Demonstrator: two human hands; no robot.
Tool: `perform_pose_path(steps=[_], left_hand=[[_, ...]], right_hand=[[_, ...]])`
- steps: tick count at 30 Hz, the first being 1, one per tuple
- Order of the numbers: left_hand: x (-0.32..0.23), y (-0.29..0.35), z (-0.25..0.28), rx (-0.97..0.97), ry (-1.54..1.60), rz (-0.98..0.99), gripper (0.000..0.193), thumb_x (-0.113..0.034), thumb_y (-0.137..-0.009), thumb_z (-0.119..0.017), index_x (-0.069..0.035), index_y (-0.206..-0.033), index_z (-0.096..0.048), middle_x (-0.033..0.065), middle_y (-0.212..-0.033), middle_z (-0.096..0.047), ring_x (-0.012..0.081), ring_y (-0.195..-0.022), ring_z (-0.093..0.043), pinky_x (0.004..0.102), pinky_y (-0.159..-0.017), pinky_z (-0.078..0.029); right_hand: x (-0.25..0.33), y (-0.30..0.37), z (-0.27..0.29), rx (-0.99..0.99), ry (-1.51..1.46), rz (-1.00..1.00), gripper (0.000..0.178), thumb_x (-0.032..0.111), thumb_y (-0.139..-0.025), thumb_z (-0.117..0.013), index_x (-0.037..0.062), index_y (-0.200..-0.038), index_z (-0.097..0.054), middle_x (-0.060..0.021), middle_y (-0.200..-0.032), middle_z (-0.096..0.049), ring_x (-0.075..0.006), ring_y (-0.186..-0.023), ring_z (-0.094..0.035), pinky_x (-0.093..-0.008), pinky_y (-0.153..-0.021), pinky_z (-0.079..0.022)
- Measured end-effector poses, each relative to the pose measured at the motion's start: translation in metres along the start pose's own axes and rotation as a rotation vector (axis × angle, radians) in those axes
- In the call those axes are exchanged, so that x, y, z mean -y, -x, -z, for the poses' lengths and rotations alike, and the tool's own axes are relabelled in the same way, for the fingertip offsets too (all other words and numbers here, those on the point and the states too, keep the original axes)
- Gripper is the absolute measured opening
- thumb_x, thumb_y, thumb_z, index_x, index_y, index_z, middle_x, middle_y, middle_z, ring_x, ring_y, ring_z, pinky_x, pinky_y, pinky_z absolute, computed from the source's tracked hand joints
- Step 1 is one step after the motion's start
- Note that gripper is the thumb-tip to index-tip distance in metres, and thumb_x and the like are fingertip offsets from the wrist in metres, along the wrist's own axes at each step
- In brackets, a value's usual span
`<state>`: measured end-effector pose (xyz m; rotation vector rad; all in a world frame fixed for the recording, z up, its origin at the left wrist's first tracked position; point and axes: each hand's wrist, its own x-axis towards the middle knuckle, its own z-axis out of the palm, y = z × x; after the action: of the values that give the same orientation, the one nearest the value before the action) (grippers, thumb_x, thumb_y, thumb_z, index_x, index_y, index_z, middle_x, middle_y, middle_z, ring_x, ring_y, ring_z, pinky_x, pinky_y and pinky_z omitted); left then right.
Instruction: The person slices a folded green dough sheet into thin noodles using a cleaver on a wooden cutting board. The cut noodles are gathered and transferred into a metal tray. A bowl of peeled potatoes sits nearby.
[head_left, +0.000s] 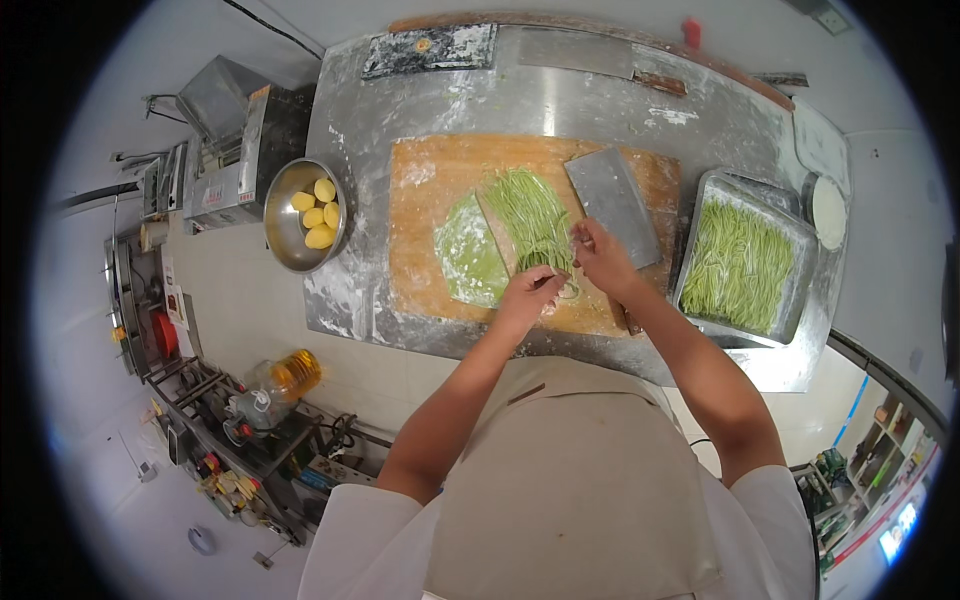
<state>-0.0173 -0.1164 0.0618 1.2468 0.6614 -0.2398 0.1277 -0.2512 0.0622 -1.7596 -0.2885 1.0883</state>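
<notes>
A bundle of thin green noodles (524, 212) lies on the floured wooden board (420, 190). My left hand (532, 294) is at the bundle's near end, its fingers closed on strands there. On the bundle's right side my right hand (600, 258) has curled fingers close to the strands; what is between them, if anything, is too small to make out. A flat sheet of green dough (470, 255), dusted with flour, rests just left of the noodles. To their right lies a broad cleaver (615, 205), its handle partly hidden by my right forearm.
A metal tray of green noodles (735, 265) stands right of the board, beside a round white-topped container (827, 212). At the left table edge is a steel bowl (283, 243) with several yellow, potato-like pieces. Another wide blade (575, 52) lies along the back of the steel table (365, 130).
</notes>
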Motion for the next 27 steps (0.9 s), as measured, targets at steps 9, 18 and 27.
perform_pose_path(steps=[9, 18, 27], left_hand=[[-0.023, 0.005, 0.004, -0.073, 0.276, 0.091, 0.019, -0.015, -0.104, -0.066, 0.000, -0.110, -0.075, -0.0015, -0.085, -0.066, 0.0056, -0.072, -0.056, 0.0223, -0.065, -0.046], [-0.016, 0.000, 0.001, -0.148, 0.307, 0.080, 0.020, -0.020, -0.104, -0.066, -0.001, -0.107, -0.074, -0.0017, -0.080, -0.062, 0.0066, -0.070, -0.055, 0.0231, -0.064, -0.045], [-0.010, -0.003, 0.003, -0.177, 0.454, 0.119, 0.018, -0.019, -0.104, -0.067, -0.002, -0.106, -0.071, -0.0003, -0.080, -0.062, 0.0092, -0.071, -0.058, 0.0250, -0.066, -0.046]], right_hand=[[-0.024, 0.039, -0.020, 0.177, -0.227, -0.030, 0.021, 0.009, -0.105, -0.050, -0.0005, -0.120, -0.060, -0.0070, -0.088, -0.068, -0.0136, -0.079, -0.067, -0.0310, -0.069, -0.055], [-0.012, 0.054, -0.022, 0.219, -0.183, -0.127, 0.019, 0.014, -0.109, -0.043, 0.0039, -0.111, -0.060, -0.0023, -0.074, -0.060, -0.0112, -0.058, -0.055, -0.0292, -0.052, -0.046], [-0.009, 0.066, -0.022, 0.240, -0.292, -0.171, 0.022, 0.012, -0.108, -0.042, 0.0015, -0.115, -0.060, -0.0041, -0.073, -0.061, -0.0133, -0.055, -0.055, -0.0303, -0.052, -0.046]])
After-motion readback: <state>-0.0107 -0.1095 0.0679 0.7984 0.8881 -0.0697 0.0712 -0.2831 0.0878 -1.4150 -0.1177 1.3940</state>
